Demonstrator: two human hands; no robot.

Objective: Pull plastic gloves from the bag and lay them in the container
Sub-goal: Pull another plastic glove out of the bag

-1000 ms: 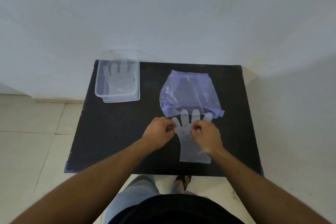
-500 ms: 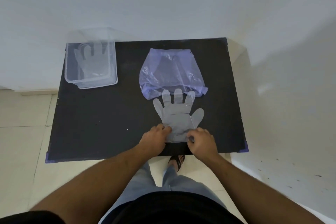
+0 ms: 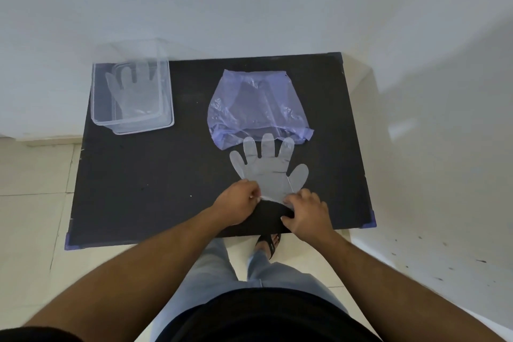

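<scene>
Black table at centre of frame, set against a white wall, pale tiled floor to the left and below. Clear plastic container at the table's upper left corner, holding one clear glove laid flat, fingers pointing toward the top of the frame. Translucent purple bag at upper centre of the table, crumpled, its open mouth facing the lower edge of the frame. Second clear glove flat on the table just below the bag, its three middle fingertips overlapping the bag's mouth, thumb spread toward the right. Left hand at lower centre, fingers curled closed, thumb and forefinger pinching the left side of this glove's cuff. Right hand just beside it, fingers bent and closed on the right side of the same cuff. The cuff edge is raised slightly off the table between the two hands. Person's jeans and one sandalled foot visible below the table edge.
</scene>
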